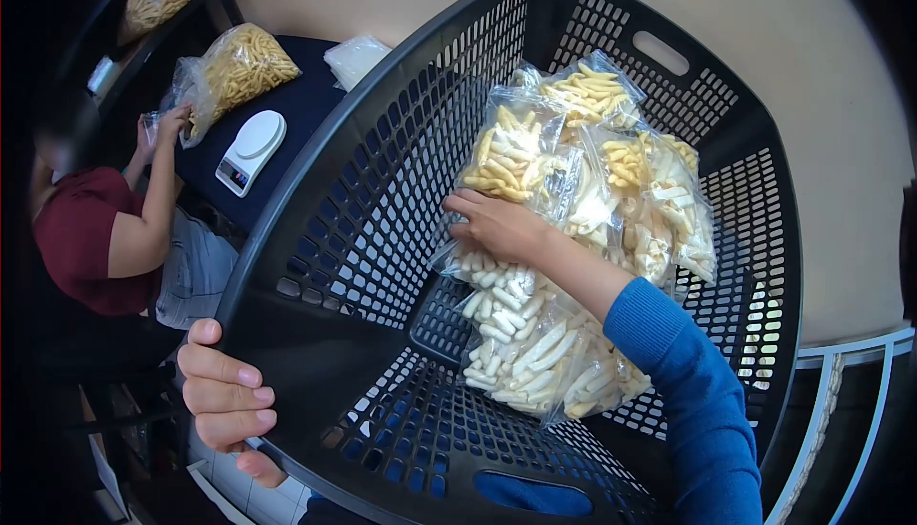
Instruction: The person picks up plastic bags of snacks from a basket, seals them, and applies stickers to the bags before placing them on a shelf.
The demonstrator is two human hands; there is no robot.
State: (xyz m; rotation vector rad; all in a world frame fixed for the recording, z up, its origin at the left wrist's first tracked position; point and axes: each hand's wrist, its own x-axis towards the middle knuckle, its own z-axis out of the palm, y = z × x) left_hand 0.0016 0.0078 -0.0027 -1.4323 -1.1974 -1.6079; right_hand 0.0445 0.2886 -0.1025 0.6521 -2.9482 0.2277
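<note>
A large black plastic laundry basket [296,348] with perforated walls fills most of the view, tilted towards me. My left hand [229,401] is wrapped over its near-left rim. Inside lie several clear plastic bags of stick-shaped snacks, some with yellowish pieces and some with white-coated ones [544,353]. My right hand [497,229] reaches into the basket, its fingers curled at the lower edge of a bag of pale yellow sticks [506,157]. The palm side and part of that bag's edge are hidden.
At the left, a person in a maroon shirt [86,238] handles a small clear bag beside a large bag of yellow sticks [248,66]. A white kitchen scale [253,148] and stacked clear bags [355,59] rest on the dark table. Metal rails [841,410] stand at right.
</note>
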